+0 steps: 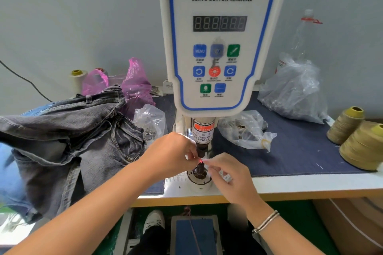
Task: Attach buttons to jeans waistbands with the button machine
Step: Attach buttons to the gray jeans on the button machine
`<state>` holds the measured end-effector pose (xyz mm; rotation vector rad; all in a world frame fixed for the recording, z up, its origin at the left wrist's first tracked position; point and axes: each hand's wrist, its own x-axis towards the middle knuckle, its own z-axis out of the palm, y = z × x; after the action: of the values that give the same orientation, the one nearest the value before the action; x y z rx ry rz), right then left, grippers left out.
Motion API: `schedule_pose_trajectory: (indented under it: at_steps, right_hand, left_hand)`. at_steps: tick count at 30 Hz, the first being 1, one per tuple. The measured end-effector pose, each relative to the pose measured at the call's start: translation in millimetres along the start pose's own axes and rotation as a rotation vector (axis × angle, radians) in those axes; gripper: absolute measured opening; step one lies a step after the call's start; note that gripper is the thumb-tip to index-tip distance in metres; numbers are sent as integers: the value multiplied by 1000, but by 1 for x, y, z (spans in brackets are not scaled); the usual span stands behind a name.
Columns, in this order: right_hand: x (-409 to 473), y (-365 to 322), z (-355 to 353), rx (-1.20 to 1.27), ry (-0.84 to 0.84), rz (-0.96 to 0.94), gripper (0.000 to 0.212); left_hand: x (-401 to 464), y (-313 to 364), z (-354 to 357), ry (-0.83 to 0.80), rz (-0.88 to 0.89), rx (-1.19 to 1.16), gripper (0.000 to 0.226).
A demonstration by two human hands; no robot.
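The white servo button machine [219, 37] stands in the middle of the table, its black punch [201, 149] hanging over the round lower die [199, 176]. My left hand [172, 153] is at the punch's left side, fingertips pinched at the gap under it. My right hand [228, 174] reaches in from the right, its fingertips pinched at the same gap, where a red light spot glows. Whatever small part the fingers hold is hidden. A pile of grey jeans [68, 136] lies to the left, away from the die.
Clear bags of metal buttons [151, 122] [246, 130] [294, 91] flank the machine. Pink bags [132, 85] sit at the back left, thread cones [360, 143] at the right edge on a blue cloth [300, 147]. A foot pedal [194, 234] lies below the table.
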<state>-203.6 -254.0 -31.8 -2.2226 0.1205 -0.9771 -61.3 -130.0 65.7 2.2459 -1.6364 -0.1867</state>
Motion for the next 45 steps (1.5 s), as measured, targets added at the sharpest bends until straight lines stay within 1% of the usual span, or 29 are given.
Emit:
schedule_pose_trajectory:
  at_steps: [2, 5, 11, 15, 18, 19, 21, 23, 26, 27, 29, 31, 32, 34, 35, 37, 39, 42, 43, 45]
  right_hand:
    - [0, -2, 2, -40, 16, -48, 24]
    - [3, -6, 2, -101, 29, -82, 24]
    - [2, -8, 0, -94, 23, -28, 29]
    - [4, -9, 0, -125, -1, -26, 29]
    - [7, -7, -2, -153, -32, -27, 29]
    - [8, -7, -3, -162, -42, -38, 28]
    - [10, -6, -3, -181, -55, -73, 26]
    - [11, -6, -3, -191, -71, -94, 25]
    - [13, -5, -4, -88, -92, -46, 24]
    - [13, -4, -3, -11, -79, 1, 21]
    - [10, -1, -4, 129, 9, 117, 15]
    - [8, 7, -6, 218, 104, 286, 28]
    - [9, 12, -6, 267, 125, 392, 33]
    - [12, 20, -7, 328, 132, 566, 36]
    - [14, 22, -7, 321, 122, 601, 35]
    - [16, 21, -6, 238, 80, 582, 33]
    - [15, 17, -3, 153, 22, 530, 33]
    - [13, 14, -2, 76, -27, 487, 35]
    - [13, 13, -2, 66, -24, 477, 35]
    - [13, 10, -3, 83, 3, 466, 35]
  left_hand:
    - [-1, 1, -1, -5, 10, 14, 12]
    - [-2, 1, -1, -7, 11, 9, 12]
    - [-2, 0, 0, -2, 12, -26, 13]
    - [-1, -1, 4, -3, -12, -103, 9]
    - [-1, -3, 5, -34, -60, -198, 5]
    - [-1, -3, 4, -42, -75, -236, 7]
    - [-2, -5, 3, -36, -98, -300, 26]
    - [-4, -7, 1, -24, -132, -358, 32]
    - [-6, -12, 0, 41, -188, -417, 22]
    - [-8, -13, -1, 64, -203, -434, 16]
    - [-11, -17, -3, 112, -218, -449, 9]
    - [-15, -21, -11, 188, -211, -391, 9]
    - [-17, -23, -17, 251, -201, -335, 9]
    - [-20, -30, -34, 408, -176, -191, 10]
    - [-21, -35, -43, 474, -173, -97, 12]
    - [-22, -50, -61, 548, -232, 96, 23]
    - [-23, -70, -76, 539, -375, 248, 41]
    - [-27, -98, -87, 375, -628, 411, 70]
    - [-30, -106, -86, 335, -684, 443, 73]
    - [-34, -118, -83, 346, -720, 441, 68]
